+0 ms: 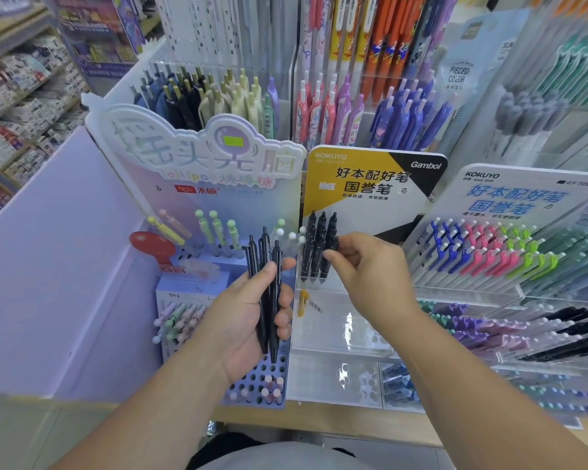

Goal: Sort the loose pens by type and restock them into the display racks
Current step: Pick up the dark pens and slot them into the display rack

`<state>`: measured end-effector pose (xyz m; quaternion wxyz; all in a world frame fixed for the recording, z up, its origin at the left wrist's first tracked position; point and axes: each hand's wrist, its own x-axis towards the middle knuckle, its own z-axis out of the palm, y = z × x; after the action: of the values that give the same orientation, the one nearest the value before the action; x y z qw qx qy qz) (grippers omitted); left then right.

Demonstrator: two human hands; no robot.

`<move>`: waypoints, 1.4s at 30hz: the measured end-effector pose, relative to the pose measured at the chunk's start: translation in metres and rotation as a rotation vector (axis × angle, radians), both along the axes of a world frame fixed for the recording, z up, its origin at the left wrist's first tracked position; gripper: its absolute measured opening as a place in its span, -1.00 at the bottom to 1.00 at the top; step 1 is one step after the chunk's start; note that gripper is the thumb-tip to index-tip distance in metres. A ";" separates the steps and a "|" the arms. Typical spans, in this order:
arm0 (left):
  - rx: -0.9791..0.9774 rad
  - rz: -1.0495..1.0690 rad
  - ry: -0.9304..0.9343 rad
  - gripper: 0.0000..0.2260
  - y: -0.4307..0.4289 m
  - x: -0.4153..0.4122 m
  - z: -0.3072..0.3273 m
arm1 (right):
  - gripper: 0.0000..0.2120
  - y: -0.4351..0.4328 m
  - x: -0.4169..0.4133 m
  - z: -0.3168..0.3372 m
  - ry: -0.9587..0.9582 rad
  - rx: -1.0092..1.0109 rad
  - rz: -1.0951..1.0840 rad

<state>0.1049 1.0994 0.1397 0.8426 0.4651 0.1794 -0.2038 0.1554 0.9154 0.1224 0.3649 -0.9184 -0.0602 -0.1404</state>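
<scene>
Two bare forearms reach forward from the lower edge of the view over a wooden surface (319, 422). Left hand (248, 313): palm up, fingers (282, 329) and thumb curled around a bundle of three dark pens (264, 247), held upright with the clip ends uppermost and the tips just above a blue perforated holder (262, 378). Right hand (370, 269): thumb and forefinger pinch the rightmost of a row of black pens (314, 245), the remaining fingers loosely curled. This row stands upright, tips down, at the back of a clear acrylic rack (340, 330), directly in front of a yellow-and-black display card (370, 184). A small yellow pen (303, 301) lies inside the same rack, just below the row. Left of the rack, a pastel display card (201, 154) backs a few round-topped green pens. To the right, a tiered display (482, 252) carries rows of blue, pink and green pens.
</scene>
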 end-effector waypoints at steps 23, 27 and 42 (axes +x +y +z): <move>0.092 -0.340 -0.055 -0.68 -0.033 0.001 0.007 | -0.77 -0.025 -0.040 0.005 0.541 0.947 0.240; 0.112 -0.255 -0.064 -0.74 -0.033 0.004 0.003 | -0.83 -0.038 -0.029 0.021 0.453 1.021 0.133; 0.110 -0.133 -0.018 -0.75 -0.019 0.004 -0.007 | -0.86 -0.038 0.037 0.026 -0.019 0.276 0.042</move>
<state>0.1088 1.0806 0.1329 0.8019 0.5234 0.1517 -0.2450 0.1924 0.8775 0.1482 0.4897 -0.8568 -0.0628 -0.1485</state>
